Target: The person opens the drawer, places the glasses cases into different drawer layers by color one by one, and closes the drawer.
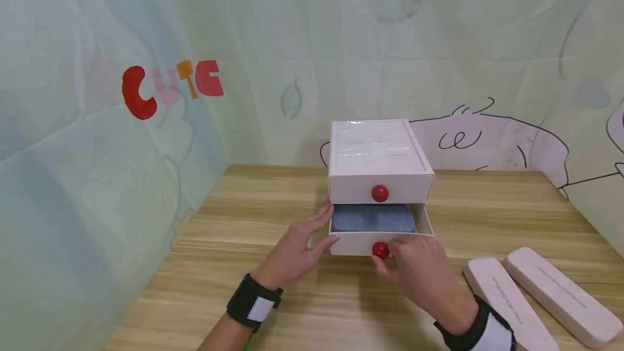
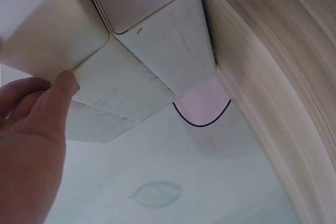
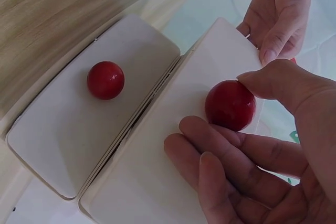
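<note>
In the head view, two long white cases (image 1: 536, 299) lie nearest, on the right side of the wooden table (image 1: 219, 264). Behind them, the right hand (image 1: 421, 275) pinches the red knob (image 1: 381, 251) of the lower drawer (image 1: 361, 242); the right wrist view shows thumb and fingers curled around this knob (image 3: 230, 105). The left hand (image 1: 297, 248) touches the drawer's left corner with straight fingers, and the left wrist view shows one fingertip (image 2: 67, 82) there. Only the head view shows the blue cloth (image 1: 372, 217) inside the half-open drawer. The upper drawer (image 1: 380, 188) is closed, in the white box (image 1: 372, 142) standing at the table's middle.
</note>
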`<state>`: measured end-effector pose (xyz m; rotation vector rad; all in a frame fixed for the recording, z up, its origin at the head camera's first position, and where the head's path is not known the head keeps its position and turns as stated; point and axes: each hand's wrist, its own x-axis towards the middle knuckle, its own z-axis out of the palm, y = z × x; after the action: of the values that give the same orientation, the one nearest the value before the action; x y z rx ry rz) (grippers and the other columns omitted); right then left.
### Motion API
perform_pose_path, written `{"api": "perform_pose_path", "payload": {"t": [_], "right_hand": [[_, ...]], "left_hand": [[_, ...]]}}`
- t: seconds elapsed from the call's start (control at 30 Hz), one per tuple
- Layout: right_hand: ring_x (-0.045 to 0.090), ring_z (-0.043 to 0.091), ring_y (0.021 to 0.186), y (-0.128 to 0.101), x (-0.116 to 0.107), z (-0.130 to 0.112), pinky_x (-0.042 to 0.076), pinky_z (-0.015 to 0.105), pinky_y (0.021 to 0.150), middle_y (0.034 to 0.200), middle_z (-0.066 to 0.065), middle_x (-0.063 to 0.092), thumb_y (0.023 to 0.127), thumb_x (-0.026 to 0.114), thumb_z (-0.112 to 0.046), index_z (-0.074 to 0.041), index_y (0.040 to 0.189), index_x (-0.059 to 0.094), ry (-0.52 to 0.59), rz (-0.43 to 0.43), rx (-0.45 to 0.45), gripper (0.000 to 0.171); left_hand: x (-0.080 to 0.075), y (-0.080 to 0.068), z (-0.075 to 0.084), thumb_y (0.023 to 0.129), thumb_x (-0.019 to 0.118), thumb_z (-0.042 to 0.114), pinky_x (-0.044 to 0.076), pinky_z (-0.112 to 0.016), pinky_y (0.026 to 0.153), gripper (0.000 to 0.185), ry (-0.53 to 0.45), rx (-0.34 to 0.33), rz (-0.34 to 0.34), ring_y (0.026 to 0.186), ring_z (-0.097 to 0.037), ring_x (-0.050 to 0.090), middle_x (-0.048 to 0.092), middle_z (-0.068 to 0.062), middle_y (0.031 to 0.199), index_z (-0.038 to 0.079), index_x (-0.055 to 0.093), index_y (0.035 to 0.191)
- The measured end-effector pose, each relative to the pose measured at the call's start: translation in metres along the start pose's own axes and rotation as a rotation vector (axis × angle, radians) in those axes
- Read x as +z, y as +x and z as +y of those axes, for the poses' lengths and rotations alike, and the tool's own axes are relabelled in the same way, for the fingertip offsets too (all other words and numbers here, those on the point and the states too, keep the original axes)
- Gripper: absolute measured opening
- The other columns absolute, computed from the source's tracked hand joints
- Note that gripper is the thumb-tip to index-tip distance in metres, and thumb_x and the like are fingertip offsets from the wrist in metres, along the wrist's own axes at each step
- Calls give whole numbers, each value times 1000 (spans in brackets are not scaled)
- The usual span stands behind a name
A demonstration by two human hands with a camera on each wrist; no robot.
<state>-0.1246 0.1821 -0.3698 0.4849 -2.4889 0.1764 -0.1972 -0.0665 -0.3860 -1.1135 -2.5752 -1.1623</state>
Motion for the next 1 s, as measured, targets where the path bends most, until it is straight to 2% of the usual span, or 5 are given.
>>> {"api": "perform_pose_path", "payload": {"t": [0.2, 0.43, 0.87, 1.0], "right_hand": [[37, 7, 49, 2, 2, 2, 27, 21, 46, 51, -5, 52, 73, 89, -31, -13, 58, 58, -9, 11, -7, 39], [37, 6, 51, 6, 3, 4, 29, 20, 48, 57, -3, 59, 74, 90, -31, -9, 66, 67, 14, -7, -7, 32], [31, 7, 49, 11, 8, 8, 24, 21, 48, 50, -8, 41, 74, 89, -31, -12, 58, 58, 20, -14, 11, 40], [31, 7, 49, 12, 9, 10, 23, 21, 48, 50, -8, 40, 75, 89, -31, -12, 58, 58, 26, -15, 16, 40]], "left_hand": [[0, 2, 1, 104, 58, 38, 34, -40, 120, 62, 16, -36, 11, 150, -13, 33, 27, -1, 163, 5, 40, 153], [0, 5, 0, 102, 62, 36, 39, -39, 116, 60, 24, -32, 47, 146, -13, 39, 35, -3, 159, 5, 45, 150], [1, 11, -1, 97, 71, 32, 48, -37, 107, 53, 82, -49, 128, 136, -16, 53, 50, -4, 149, 7, 57, 141], [1, 12, -1, 95, 73, 31, 51, -37, 104, 51, 78, -30, 159, 133, -17, 56, 54, -6, 145, 7, 60, 138]]}}
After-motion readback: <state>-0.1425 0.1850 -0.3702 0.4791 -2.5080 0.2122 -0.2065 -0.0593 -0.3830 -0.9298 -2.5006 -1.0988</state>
